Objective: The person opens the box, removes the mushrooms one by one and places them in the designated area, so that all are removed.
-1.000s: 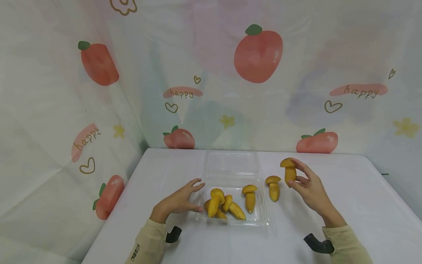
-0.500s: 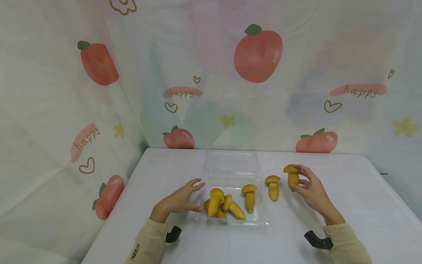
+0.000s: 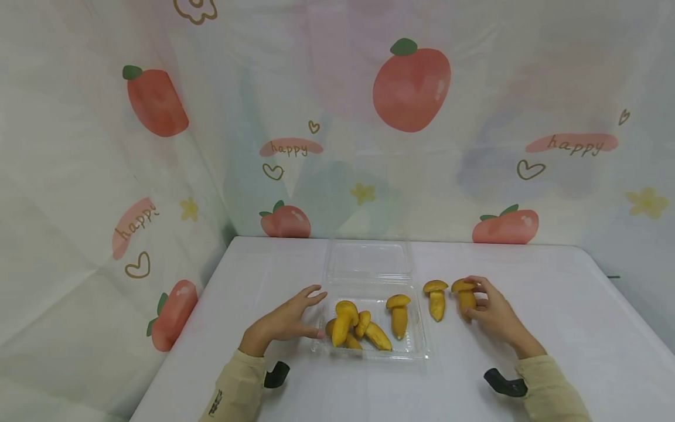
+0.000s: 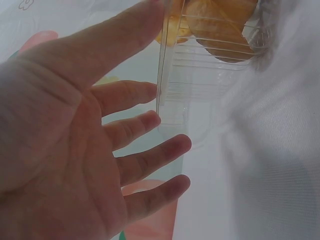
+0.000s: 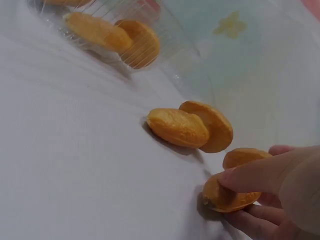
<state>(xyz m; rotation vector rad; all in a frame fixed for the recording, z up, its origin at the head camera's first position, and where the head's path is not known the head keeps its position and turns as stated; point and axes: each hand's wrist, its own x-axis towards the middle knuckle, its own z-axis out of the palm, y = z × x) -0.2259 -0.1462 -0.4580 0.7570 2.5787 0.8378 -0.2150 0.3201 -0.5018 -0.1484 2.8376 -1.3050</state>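
Observation:
My right hand [image 3: 493, 313] holds a yellow-brown mushroom [image 3: 466, 298] by its stem and cap, low at the table right of the box. In the right wrist view the thumb lies across this mushroom [image 5: 225, 196]. Just left of it a second mushroom [image 3: 436, 302] lies on the table. Several mushrooms are in the clear plastic box [image 3: 416, 350], bunched at its left, with one mushroom [image 3: 399, 316] apart at its right. At the box's left side is my left hand [image 3: 287, 319], fingers spread, the thumb tip at the box's edge [image 4: 165, 60].
The box's clear lid [image 3: 368, 261] lies folded back toward the rear edge of the white table [image 3: 274, 264]. A printed cloth [image 3: 337, 117] with fruit pictures hangs behind and to the left. A black curved piece [image 3: 505, 384] sits at the right sleeve, another [image 3: 277, 375] at the left.
My right hand has come down with its mushroom, from above the table to the surface beside the other loose mushroom. The left hand and the box have stayed put.

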